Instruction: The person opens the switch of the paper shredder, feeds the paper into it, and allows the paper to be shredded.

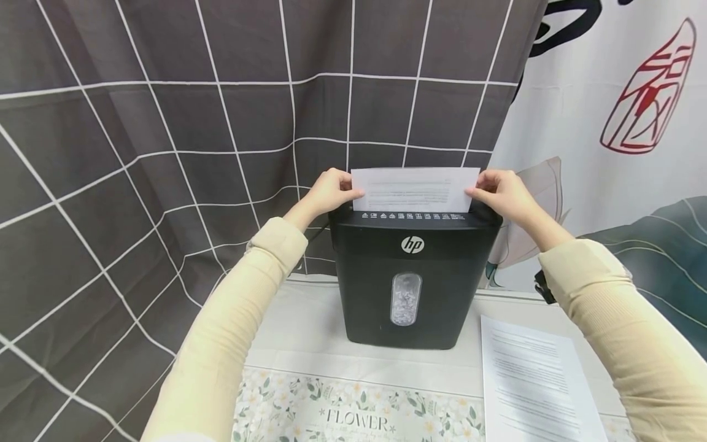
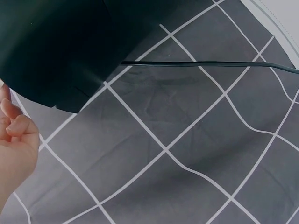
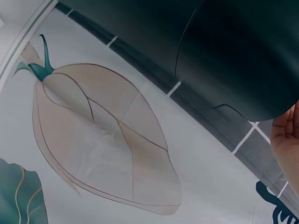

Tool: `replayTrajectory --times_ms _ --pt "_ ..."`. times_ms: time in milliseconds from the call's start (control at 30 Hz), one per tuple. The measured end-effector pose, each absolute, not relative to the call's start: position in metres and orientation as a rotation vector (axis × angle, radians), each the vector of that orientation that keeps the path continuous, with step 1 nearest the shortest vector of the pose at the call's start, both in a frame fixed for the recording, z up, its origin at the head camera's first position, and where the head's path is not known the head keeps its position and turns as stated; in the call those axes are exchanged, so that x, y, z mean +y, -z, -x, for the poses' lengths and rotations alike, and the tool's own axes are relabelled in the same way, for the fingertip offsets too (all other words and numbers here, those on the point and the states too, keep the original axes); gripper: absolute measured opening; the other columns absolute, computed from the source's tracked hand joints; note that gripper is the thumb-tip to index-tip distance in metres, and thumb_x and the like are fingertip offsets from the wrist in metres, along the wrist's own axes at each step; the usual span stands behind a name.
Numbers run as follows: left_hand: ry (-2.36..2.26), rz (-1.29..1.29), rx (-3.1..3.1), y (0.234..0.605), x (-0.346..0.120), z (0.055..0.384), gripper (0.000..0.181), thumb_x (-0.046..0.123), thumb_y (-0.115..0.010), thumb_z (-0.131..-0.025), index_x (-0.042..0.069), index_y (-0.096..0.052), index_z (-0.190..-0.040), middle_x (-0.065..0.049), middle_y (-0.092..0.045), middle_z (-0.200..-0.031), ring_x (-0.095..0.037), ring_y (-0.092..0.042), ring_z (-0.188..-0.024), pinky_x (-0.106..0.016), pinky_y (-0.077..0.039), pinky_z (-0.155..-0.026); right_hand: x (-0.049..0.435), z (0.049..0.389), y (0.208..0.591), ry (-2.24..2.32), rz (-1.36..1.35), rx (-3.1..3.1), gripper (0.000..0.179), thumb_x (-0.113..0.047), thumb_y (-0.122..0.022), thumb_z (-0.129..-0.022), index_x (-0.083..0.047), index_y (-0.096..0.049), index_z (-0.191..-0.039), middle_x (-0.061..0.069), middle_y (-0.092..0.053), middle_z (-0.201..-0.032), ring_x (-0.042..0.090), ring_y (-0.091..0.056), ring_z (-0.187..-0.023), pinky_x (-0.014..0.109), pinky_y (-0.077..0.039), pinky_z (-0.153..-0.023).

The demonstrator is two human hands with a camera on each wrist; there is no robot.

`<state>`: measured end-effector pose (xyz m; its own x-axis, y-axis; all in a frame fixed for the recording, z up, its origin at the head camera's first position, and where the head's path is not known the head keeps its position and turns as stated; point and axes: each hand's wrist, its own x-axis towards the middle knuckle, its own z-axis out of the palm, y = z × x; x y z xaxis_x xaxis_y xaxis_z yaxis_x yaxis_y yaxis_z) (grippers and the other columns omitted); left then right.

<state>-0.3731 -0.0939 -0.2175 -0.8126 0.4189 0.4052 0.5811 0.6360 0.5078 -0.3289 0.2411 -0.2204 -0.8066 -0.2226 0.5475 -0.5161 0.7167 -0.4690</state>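
Note:
A black HP paper shredder stands upright at the back of the table, with white shreds behind its small window. A printed sheet of paper rises from the slot on its top. My left hand pinches the sheet's left edge between thumb and fingers, and my right hand pinches the right edge. The left wrist view has the left hand beside the shredder's dark side. At the right border of the right wrist view, part of the right hand shows by the shredder's corner.
Printed papers lie on the table right of the shredder. A floral mat marked FLOWER covers the front. A grey grid-patterned curtain hangs behind and left, a white printed one at right. A black cord runs from the shredder.

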Motion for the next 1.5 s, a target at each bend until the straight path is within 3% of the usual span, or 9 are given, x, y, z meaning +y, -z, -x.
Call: replayTrajectory --times_ms 267,700,900,1133,1500 --pt "0.885 0.814 -2.581 0.2165 -0.0954 0.3697 0.018 0.015 -0.067 -0.086 -0.002 -0.068 -0.082 -0.017 -0.069 -0.079 -0.016 -0.050 -0.063 -0.021 -0.034 -0.056 0.2424 0.3274 0.2208 -0.875 -0.577 -2.460 0.017 -0.007 -0.067 -0.085 0.007 -0.058 -0.084 -0.012 -0.053 -0.065 -0.006 -0.045 -0.059 0.011 -0.036 -0.057" --pt "0.968 0.786 -2.519 0.2233 -0.0954 0.3672 0.014 0.013 -0.071 -0.083 0.000 -0.072 -0.088 -0.014 -0.070 -0.081 -0.016 -0.057 -0.067 -0.019 -0.041 -0.062 0.2409 0.3248 0.2264 -0.854 -0.600 -2.482 0.015 -0.008 -0.067 -0.086 0.006 -0.063 -0.086 -0.005 -0.058 -0.068 -0.006 -0.045 -0.059 0.011 -0.035 -0.057" --pt "0.993 0.778 -2.524 0.2235 -0.0934 0.3655 0.012 0.011 -0.071 -0.082 0.000 -0.072 -0.087 -0.014 -0.070 -0.081 -0.016 -0.057 -0.068 -0.019 -0.040 -0.063 0.2424 0.3251 0.2268 -0.862 -0.562 -2.481 0.011 -0.005 -0.066 -0.085 0.005 -0.064 -0.087 -0.015 -0.056 -0.067 -0.007 -0.047 -0.059 0.011 -0.037 -0.058" --pt "1.012 0.770 -2.552 0.2260 -0.0940 0.3658 0.014 0.012 -0.072 -0.082 0.000 -0.072 -0.089 -0.015 -0.070 -0.083 -0.017 -0.058 -0.070 -0.019 -0.041 -0.063 0.2424 0.3241 0.2257 -0.857 -0.539 -2.482 0.009 -0.004 -0.066 -0.084 0.005 -0.064 -0.086 -0.010 -0.057 -0.067 -0.005 -0.046 -0.059 0.012 -0.037 -0.058" --pt "1.017 0.773 -2.546 0.2256 -0.0951 0.3628 0.014 0.013 -0.072 -0.082 0.001 -0.072 -0.089 -0.013 -0.069 -0.080 -0.014 -0.056 -0.067 -0.019 -0.041 -0.063 0.2466 0.3193 0.2250 -0.880 -0.565 -2.467 0.010 -0.004 -0.065 -0.086 0.005 -0.064 -0.086 -0.021 -0.053 -0.066 -0.006 -0.047 -0.059 0.011 -0.037 -0.058"
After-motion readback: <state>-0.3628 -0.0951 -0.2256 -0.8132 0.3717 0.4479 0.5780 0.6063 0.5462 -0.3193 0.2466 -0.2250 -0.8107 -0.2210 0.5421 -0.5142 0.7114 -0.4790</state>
